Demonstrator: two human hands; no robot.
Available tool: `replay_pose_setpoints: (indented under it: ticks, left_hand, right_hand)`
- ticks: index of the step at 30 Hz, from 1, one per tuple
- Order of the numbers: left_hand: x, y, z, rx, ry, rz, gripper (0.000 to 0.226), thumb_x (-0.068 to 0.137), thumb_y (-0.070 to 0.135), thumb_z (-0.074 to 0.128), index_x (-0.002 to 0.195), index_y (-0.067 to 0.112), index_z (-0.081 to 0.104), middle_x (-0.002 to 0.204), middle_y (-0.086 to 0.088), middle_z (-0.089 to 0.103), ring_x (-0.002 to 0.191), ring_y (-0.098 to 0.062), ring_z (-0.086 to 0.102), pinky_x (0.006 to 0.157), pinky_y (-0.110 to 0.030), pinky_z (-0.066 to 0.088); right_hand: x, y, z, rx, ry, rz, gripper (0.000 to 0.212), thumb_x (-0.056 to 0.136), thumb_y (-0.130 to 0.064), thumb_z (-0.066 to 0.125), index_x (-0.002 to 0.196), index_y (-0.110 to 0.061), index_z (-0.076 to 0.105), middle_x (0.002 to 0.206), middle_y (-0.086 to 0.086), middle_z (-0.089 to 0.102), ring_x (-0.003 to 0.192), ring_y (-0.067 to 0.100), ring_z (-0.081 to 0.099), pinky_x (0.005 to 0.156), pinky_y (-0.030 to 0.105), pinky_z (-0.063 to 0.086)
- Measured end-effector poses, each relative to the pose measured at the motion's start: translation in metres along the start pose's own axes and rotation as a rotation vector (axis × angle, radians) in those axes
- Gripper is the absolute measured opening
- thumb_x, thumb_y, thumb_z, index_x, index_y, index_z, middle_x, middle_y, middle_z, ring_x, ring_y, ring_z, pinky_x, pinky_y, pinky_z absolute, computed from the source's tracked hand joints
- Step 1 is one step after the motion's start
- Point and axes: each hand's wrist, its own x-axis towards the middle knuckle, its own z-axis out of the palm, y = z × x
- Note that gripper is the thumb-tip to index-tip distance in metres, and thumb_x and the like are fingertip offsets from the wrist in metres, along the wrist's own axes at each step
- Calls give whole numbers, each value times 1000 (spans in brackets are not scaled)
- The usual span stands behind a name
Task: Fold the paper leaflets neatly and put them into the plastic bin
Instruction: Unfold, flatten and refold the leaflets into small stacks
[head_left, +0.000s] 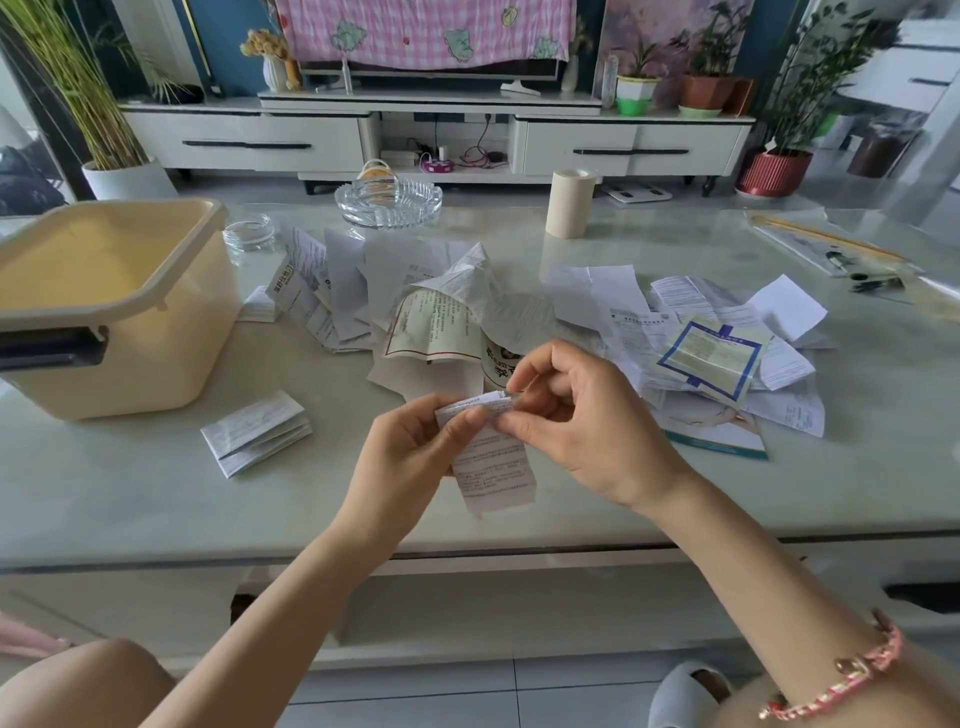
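Both hands hold one small white printed leaflet (491, 462) just above the near part of the table. My left hand (410, 447) pinches its upper left edge, and my right hand (576, 415) pinches the folded top edge; the lower part hangs free. A folded leaflet (257, 431) lies on the table to the left. A heap of loose unfolded leaflets (467, 306) spreads across the middle, with more leaflets (717, 353) to the right. The cream plastic bin (114, 306) stands open at the left; I see nothing inside it.
A glass ashtray (388, 200) and a small glass jar (249, 234) stand behind the heap. A beige tape roll (570, 202) is at the back centre. A clear sleeve with pens (831, 249) lies far right. The table's front edge (467, 545) runs below my hands.
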Motion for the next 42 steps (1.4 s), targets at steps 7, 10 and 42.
replay_pose_setpoints:
  ticks: [7, 10, 42]
  left_hand:
    - [-1, -1, 1, -63, -62, -97, 26, 78, 28, 52, 89, 10, 68, 72, 0, 71, 70, -11, 68, 61, -23, 55]
    - [-1, -1, 3, -103, -56, -143, 27, 79, 28, 51, 88, 9, 67, 72, -2, 72, 71, -12, 69, 61, -24, 56]
    - [-16, 9, -42, 463, 121, 32, 36, 96, 24, 48, 74, 0, 62, 49, -4, 45, 40, -11, 36, 39, -20, 32]
  right_hand:
    - [-1, 4, -1, 41, -59, 33, 6, 81, -11, 70, 84, -6, 70, 70, 0, 65, 65, 5, 57, 65, 23, 50]
    - [-2, 5, 4, 82, -1, 89, 7, 81, -9, 70, 77, -4, 68, 61, -4, 59, 59, 4, 51, 63, 24, 48]
    - [12, 5, 73, 248, 236, -9, 30, 87, -26, 59, 65, -9, 50, 55, -4, 43, 52, 4, 38, 50, 15, 33]
